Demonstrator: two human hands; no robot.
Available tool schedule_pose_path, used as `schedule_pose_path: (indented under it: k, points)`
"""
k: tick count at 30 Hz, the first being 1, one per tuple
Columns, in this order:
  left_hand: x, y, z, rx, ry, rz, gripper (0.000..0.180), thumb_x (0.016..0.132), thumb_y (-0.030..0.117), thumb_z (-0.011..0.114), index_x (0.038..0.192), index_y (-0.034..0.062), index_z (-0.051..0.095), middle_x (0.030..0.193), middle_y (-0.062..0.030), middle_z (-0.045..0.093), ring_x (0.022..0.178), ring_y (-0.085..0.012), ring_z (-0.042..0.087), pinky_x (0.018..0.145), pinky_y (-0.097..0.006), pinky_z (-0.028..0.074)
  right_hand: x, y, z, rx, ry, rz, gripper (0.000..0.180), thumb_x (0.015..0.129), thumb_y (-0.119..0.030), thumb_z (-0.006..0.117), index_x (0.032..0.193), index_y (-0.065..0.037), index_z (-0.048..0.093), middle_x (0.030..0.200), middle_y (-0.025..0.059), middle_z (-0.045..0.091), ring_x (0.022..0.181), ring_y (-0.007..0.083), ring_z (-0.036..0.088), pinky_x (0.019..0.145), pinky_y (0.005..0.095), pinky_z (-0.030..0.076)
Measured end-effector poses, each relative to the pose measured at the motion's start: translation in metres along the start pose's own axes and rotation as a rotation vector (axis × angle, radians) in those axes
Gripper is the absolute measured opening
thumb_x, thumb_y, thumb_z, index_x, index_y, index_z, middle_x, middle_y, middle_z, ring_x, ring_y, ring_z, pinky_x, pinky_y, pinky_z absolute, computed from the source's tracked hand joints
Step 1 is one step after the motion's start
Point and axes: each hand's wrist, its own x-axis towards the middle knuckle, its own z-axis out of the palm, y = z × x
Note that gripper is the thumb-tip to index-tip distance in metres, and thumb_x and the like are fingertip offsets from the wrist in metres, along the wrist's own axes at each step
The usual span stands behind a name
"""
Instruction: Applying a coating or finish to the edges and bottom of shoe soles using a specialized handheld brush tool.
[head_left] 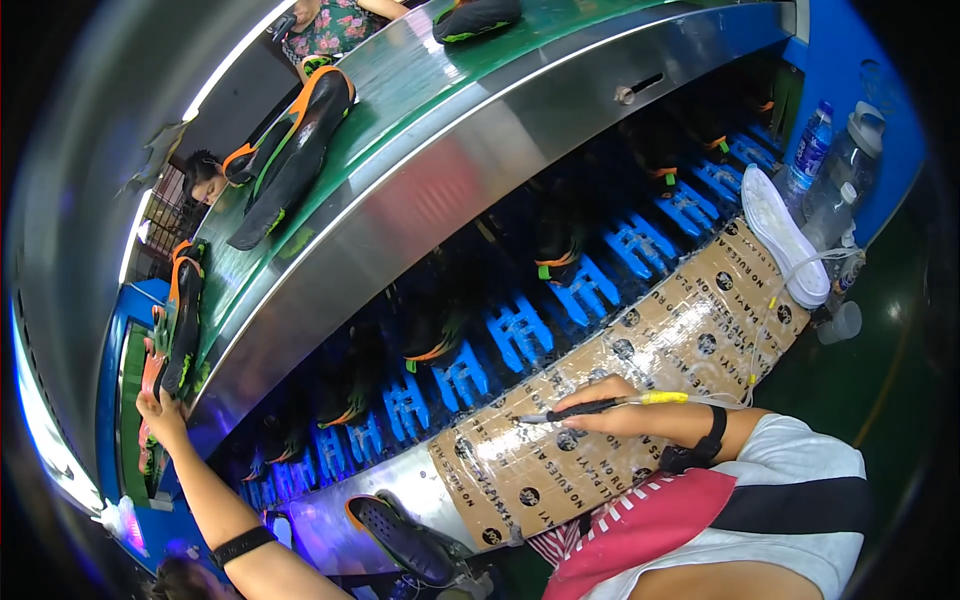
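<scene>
At the far left, my left hand (163, 415) is closed at the lower end of a shoe with orange and pink parts (152, 368). Close beside it stands a black shoe with orange trim (181, 325), at the end of the green conveyor belt (400, 105). My right hand (605, 405) grips a pen-like tool (570, 411) with a black handle, a thin tip and a yellow section where its cord begins. The tool's tip hangs over a cardboard-covered ledge (700, 345); whether it touches cannot be told.
More black and orange shoes (300, 150) lie on the belt. Below it runs a dark opening with blue slotted holders (520, 335) and several shoes. A black perforated shoe (400, 538) rests near me. A white sole (785, 235) and bottles (810, 145) stand at right. People are beyond the belt.
</scene>
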Motion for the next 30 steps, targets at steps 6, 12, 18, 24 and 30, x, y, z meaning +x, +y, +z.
schedule_pose_path:
  k: [6, 12, 18, 24, 30]
  points:
    - [-0.138, 0.110, -0.053, -0.394, 0.008, -0.061, 0.035, 0.088, 0.016, 0.052, 0.118, 0.0090, 0.035, 0.115, -0.0117, 0.047, 0.087, -0.0225, 0.060, 0.066, -0.026, 0.049, -0.025, -0.012, -0.019, 0.077, 0.137, -0.019, 0.026, 0.076, -0.016, 0.066, 0.099, -0.006, 0.064, 0.079, 0.0086, 0.064, 0.071, 0.0120, 0.059, 0.064, 0.0245, 0.045]
    - [-0.317, 0.181, -0.101, -0.341, -0.079, 0.082, 0.034, 0.089, 0.016, 0.048, 0.118, 0.0024, 0.036, 0.120, -0.0133, 0.045, 0.097, -0.0241, 0.057, 0.075, -0.026, 0.050, -0.049, -0.028, -0.030, 0.160, 0.219, -0.056, 0.024, 0.078, -0.011, 0.064, 0.099, -0.001, 0.063, 0.080, 0.0069, 0.064, 0.070, 0.0073, 0.055, 0.062, 0.0223, 0.044]
    - [-0.491, 0.193, -0.075, -0.612, -0.227, -0.115, 0.032, 0.079, 0.021, 0.064, 0.088, 0.0069, 0.037, 0.137, -0.0238, 0.026, 0.099, -0.0264, 0.057, 0.058, -0.023, 0.055, -0.066, -0.034, -0.035, 0.180, 0.191, -0.025, 0.024, 0.077, -0.009, 0.065, 0.100, -0.001, 0.063, 0.082, 0.0056, 0.064, 0.069, 0.0063, 0.054, 0.061, 0.0211, 0.043]
    - [-0.592, 0.176, -0.057, -0.905, -0.401, -0.945, 0.032, 0.077, -0.003, 0.052, 0.107, 0.0017, 0.043, 0.136, -0.0192, 0.024, 0.098, -0.0235, 0.053, 0.071, -0.032, 0.052, -0.083, -0.028, -0.034, 0.161, 0.183, -0.074, 0.024, 0.077, -0.009, 0.065, 0.100, -0.001, 0.063, 0.084, 0.0060, 0.064, 0.073, 0.0063, 0.056, 0.064, 0.0208, 0.044]
    - [-0.571, 0.168, -0.031, -1.617, -0.458, -1.484, 0.044, 0.084, 0.035, 0.033, 0.113, 0.0067, 0.049, 0.108, -0.0136, 0.054, 0.099, -0.0286, 0.052, 0.068, -0.032, 0.046, -0.091, -0.028, -0.027, 0.172, 0.202, -0.072, 0.026, 0.076, -0.010, 0.065, 0.100, 0.000, 0.062, 0.084, 0.0061, 0.064, 0.075, 0.0061, 0.057, 0.066, 0.0204, 0.045]
